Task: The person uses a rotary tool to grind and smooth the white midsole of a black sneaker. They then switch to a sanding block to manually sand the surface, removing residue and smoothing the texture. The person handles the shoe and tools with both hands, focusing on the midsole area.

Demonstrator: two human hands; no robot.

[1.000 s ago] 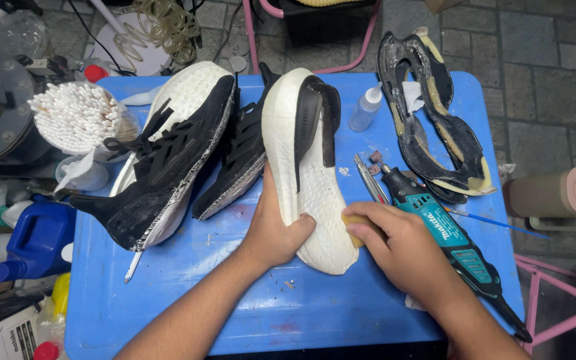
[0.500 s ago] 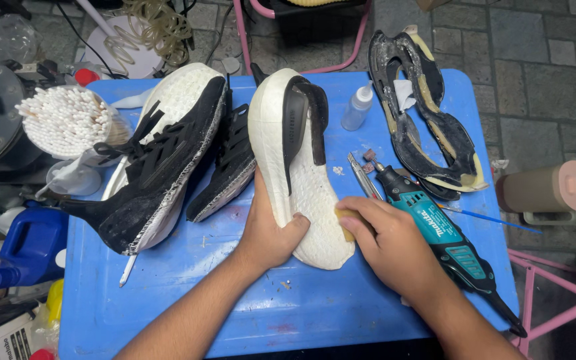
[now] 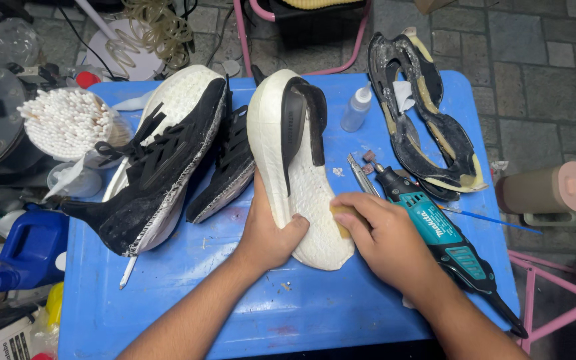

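A blue bench (image 3: 168, 313) carries a black sneaker (image 3: 151, 180) lying on its side with its laces loose, a second black shoe (image 3: 231, 170) just beside it. A teal rotary tool (image 3: 434, 230) lies near the right edge, with a small clear squeeze bottle (image 3: 356, 109) and two peeled black outsoles (image 3: 428, 127) above it. Left of the bench stand a tub of cotton swabs (image 3: 68, 123) and a blue jug (image 3: 31, 247).

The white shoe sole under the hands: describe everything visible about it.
The white shoe sole looks like pebbled foam, lying lengthwise on the blue table. A black rubber strip is partly peeled up at its far end. The left hand grips its near left edge; the right hand presses a small yellowish pad against its right side.
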